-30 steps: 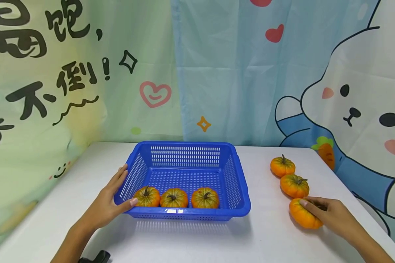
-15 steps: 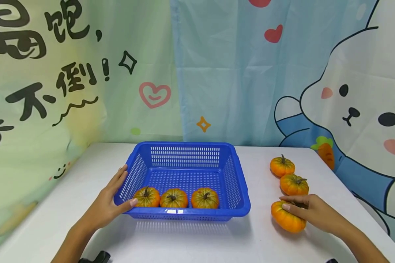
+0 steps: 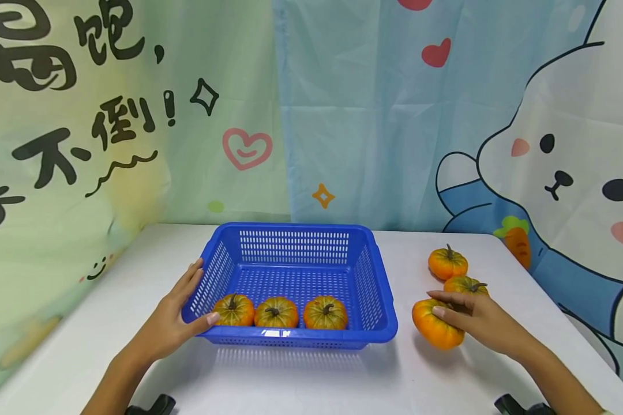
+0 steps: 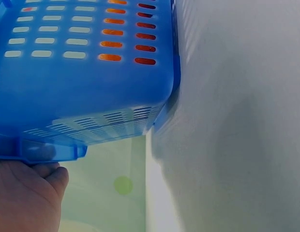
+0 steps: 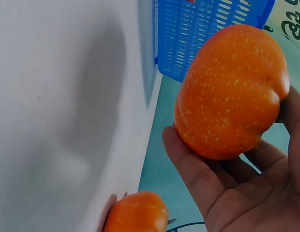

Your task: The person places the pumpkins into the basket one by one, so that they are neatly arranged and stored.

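My left hand (image 3: 166, 323) holds the near left corner of a blue plastic basket (image 3: 376, 276), thumb over the front rim and fingers along the left side. In the left wrist view, the hand (image 4: 26, 198) lies against the underside of the basket's rim (image 4: 48, 151). My right hand (image 3: 490, 325) grips a small orange pumpkin (image 3: 436, 328) from above, between thumb and fingers, right of the basket. The right wrist view shows this pumpkin (image 5: 232, 92) raised off the table, its shadow below. Three pumpkins (image 3: 325, 313) sit in a row along the basket's front inside.
Two more pumpkins stand on the white table (image 3: 311, 380) at the right: one farther back (image 3: 447, 263), the other (image 3: 467, 283) partly hidden behind my right hand. A printed curtain (image 3: 353, 127) hangs behind the table.
My right hand has lifted the pumpkin and carried it left, away from the other two and closer to the basket. The left hand and basket have stayed in place.
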Available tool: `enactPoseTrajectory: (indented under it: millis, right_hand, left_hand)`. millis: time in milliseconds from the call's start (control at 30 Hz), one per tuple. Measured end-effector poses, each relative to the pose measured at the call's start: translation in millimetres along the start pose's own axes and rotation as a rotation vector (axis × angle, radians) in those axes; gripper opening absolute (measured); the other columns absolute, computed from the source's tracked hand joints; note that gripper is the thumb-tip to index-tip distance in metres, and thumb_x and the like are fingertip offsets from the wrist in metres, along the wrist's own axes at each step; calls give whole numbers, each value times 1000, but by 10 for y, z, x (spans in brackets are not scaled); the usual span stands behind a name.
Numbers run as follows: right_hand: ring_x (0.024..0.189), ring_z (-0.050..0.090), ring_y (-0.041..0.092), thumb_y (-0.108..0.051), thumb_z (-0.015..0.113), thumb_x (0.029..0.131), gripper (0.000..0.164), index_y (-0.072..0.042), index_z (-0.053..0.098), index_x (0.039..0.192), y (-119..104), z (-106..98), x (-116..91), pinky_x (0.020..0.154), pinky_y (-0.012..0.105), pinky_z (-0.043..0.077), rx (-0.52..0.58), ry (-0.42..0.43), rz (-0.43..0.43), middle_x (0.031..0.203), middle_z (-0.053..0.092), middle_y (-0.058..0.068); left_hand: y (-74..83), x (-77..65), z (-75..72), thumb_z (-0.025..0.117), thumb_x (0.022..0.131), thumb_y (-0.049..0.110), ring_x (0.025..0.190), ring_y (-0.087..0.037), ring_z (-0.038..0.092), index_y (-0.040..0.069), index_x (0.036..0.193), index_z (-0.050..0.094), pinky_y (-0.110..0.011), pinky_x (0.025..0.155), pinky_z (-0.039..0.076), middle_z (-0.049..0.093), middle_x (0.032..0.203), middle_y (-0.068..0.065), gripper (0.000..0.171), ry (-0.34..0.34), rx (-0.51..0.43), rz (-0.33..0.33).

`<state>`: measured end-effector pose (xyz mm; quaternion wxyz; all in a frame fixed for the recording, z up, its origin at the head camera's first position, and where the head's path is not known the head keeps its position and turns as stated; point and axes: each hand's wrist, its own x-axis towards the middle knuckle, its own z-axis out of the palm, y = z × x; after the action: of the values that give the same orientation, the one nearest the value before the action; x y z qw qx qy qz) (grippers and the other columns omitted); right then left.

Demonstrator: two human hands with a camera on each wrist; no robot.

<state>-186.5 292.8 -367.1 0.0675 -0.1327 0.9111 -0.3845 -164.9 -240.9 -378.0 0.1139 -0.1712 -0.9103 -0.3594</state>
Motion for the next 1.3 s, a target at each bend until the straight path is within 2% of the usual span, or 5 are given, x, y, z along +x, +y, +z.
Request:
enactPoseTrajectory:
  millis: [367, 700, 933, 1100, 1300]
  right_hand:
    - [115, 56, 36, -30, 61, 97, 51, -1, 53, 138, -100, 30, 77, 86, 32, 54, 52, 92, -42, 135, 54, 23]
    - [117, 54, 42, -37, 61, 96, 55, -2, 53, 138, -260, 56, 194, 86, 39, 54, 15, 156, -48, 129, 57, 23]
    - [112, 57, 40, -40, 60, 96, 59, -3, 50, 141, -351, 18, 263, 83, 29, 55, 59, 225, -45, 129, 54, 24]
    - [114, 55, 38, -36, 60, 97, 59, -2, 47, 143, -448, -1, 318, 83, 20, 51, 171, 238, -79, 131, 51, 23]
    - [119, 52, 39, -34, 62, 96, 61, -2, 44, 145, -598, 9, 426, 85, 22, 51, 286, 213, -110, 133, 49, 22]
  left_hand:
    - [-13, 3, 29, 69, 84, 35, 144, -42, 12, -3, 152, 24, -72, 103, 21, 14, 161, -12, 89, 5, -5, 7]
    - [-19, 12, 49, 70, 84, 35, 145, -41, 11, -3, 152, 25, -72, 104, 18, 14, 161, -13, 90, 5, -13, 9]
    - [-13, 24, 65, 70, 84, 35, 145, -41, 11, -2, 152, 24, -71, 104, 18, 13, 161, -10, 90, 0, -19, 11]
    - [-3, 29, 53, 70, 85, 35, 145, -41, 11, -2, 152, 23, -71, 104, 18, 13, 161, -11, 90, 0, -23, 19]
    - [-17, 10, 15, 71, 84, 35, 145, -40, 11, -2, 152, 22, -70, 105, 18, 14, 161, -11, 91, 11, -26, 11]
